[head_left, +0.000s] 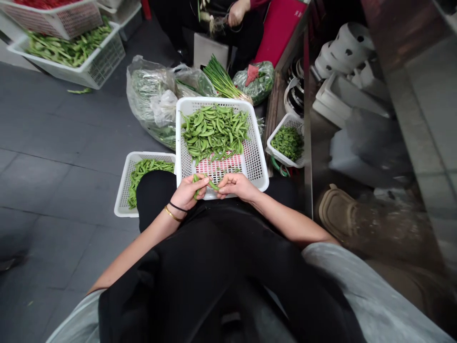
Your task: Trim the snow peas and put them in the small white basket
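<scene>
Green pea pod (196, 186) pinched in the left hand (187, 193), fingers curled shut around it, right at the near rim of the white basket (257, 157) on the lap. Right hand (235, 185) alongside, fingertips closed on the pod's other end (213, 186), more pods (214, 131) heaped in the basket beyond.

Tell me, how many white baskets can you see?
5. One on the lap, one on the floor beside the left knee, a small one at right, two stacked top left. Others may be hidden.
</scene>
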The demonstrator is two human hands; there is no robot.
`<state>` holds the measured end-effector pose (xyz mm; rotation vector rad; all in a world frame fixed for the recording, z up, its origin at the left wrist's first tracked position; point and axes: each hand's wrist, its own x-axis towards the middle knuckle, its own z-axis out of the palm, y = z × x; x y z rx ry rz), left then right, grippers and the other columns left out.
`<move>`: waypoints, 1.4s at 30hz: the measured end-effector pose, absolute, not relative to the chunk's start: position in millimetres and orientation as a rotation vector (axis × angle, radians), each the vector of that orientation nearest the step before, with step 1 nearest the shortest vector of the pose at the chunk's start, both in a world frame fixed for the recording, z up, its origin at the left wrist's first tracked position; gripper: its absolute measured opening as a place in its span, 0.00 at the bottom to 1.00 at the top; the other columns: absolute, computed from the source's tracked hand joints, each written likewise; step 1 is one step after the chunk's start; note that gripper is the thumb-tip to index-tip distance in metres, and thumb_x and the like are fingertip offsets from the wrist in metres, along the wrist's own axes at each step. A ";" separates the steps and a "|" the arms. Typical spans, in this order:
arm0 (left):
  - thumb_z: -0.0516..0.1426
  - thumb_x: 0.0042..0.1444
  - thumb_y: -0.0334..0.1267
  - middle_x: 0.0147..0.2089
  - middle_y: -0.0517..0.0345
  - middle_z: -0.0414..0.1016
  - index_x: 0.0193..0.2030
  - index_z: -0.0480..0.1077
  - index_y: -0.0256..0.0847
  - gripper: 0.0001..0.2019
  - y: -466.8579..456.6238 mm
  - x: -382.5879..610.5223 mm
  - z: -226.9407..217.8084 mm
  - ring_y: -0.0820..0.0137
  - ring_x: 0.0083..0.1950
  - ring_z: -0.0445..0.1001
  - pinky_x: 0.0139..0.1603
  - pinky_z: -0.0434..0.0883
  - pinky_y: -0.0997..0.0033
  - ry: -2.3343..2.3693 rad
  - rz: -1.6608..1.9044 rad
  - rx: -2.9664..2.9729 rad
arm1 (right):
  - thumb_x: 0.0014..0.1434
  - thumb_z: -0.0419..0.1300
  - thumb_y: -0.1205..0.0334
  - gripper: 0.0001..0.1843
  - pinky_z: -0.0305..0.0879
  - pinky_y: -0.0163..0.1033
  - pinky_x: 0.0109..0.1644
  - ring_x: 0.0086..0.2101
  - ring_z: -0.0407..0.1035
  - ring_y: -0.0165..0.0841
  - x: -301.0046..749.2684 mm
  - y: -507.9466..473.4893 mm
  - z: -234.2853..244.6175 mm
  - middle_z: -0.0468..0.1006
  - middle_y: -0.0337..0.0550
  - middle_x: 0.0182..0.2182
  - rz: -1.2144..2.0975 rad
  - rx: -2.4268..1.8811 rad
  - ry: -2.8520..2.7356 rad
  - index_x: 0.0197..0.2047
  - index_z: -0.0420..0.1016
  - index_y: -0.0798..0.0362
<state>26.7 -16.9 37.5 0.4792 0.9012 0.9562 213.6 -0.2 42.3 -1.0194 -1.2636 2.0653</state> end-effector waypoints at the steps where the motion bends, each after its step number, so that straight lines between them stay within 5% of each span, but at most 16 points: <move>1: 0.68 0.40 0.38 0.14 0.67 0.61 0.29 0.68 0.34 0.14 -17.6 26.3 38.2 0.82 0.14 0.55 0.14 0.50 0.83 0.887 0.934 0.506 | 0.42 0.70 0.56 0.17 0.72 0.36 0.30 0.23 0.74 0.30 213.9 -0.5 43.4 0.79 0.40 0.22 2.098 -1.006 -1.255 0.28 0.70 0.58; 8: 0.68 0.40 0.34 0.15 0.68 0.58 0.31 0.71 0.32 0.13 -21.9 28.8 40.6 0.84 0.14 0.52 0.13 0.47 0.83 0.812 0.716 0.543 | 0.45 0.69 0.55 0.17 0.70 0.34 0.24 0.20 0.72 0.29 224.8 7.9 61.3 0.78 0.40 0.21 2.152 -0.973 -1.420 0.29 0.70 0.58; 17: 0.67 0.42 0.37 0.17 0.67 0.60 0.26 0.66 0.34 0.14 -13.3 28.9 43.5 0.85 0.13 0.51 0.12 0.45 0.84 0.834 0.944 0.404 | 0.61 0.56 0.54 0.12 0.65 0.35 0.36 0.31 0.68 0.30 224.8 -2.2 77.2 0.74 0.45 0.31 0.744 -0.999 -2.317 0.36 0.72 0.55; 23: 0.68 0.40 0.38 0.16 0.68 0.60 0.25 0.64 0.35 0.16 -17.5 33.5 47.6 0.85 0.13 0.51 0.12 0.46 0.83 0.866 0.974 0.411 | 0.66 0.46 0.62 0.15 0.62 0.35 0.38 0.32 0.66 0.30 214.5 -9.9 70.6 0.72 0.44 0.29 0.364 -0.912 -2.583 0.35 0.73 0.55; 31: 0.67 0.41 0.39 0.14 0.69 0.59 0.26 0.62 0.36 0.16 -22.8 37.0 50.7 0.83 0.12 0.54 0.12 0.47 0.81 0.993 1.144 0.495 | 0.65 0.47 0.62 0.15 0.60 0.34 0.34 0.29 0.64 0.30 215.0 -11.5 80.2 0.71 0.44 0.27 0.370 -0.956 -2.601 0.35 0.73 0.56; 37: 0.67 0.42 0.38 0.13 0.69 0.57 0.29 0.68 0.34 0.14 -28.1 32.3 52.6 0.84 0.13 0.51 0.13 0.47 0.83 0.830 0.876 0.552 | 0.64 0.50 0.63 0.12 0.63 0.33 0.36 0.29 0.66 0.27 215.9 -8.8 88.0 0.72 0.39 0.26 1.082 -0.663 -2.461 0.32 0.71 0.55; 42: 0.65 0.43 0.36 0.23 0.53 0.73 0.30 0.74 0.32 0.10 -27.9 22.1 55.3 0.85 0.14 0.52 0.12 0.46 0.83 0.717 0.725 0.597 | 0.63 0.51 0.51 0.16 0.66 0.33 0.29 0.22 0.67 0.26 243.6 17.0 90.6 0.71 0.36 0.21 1.412 -1.033 -1.855 0.35 0.70 0.55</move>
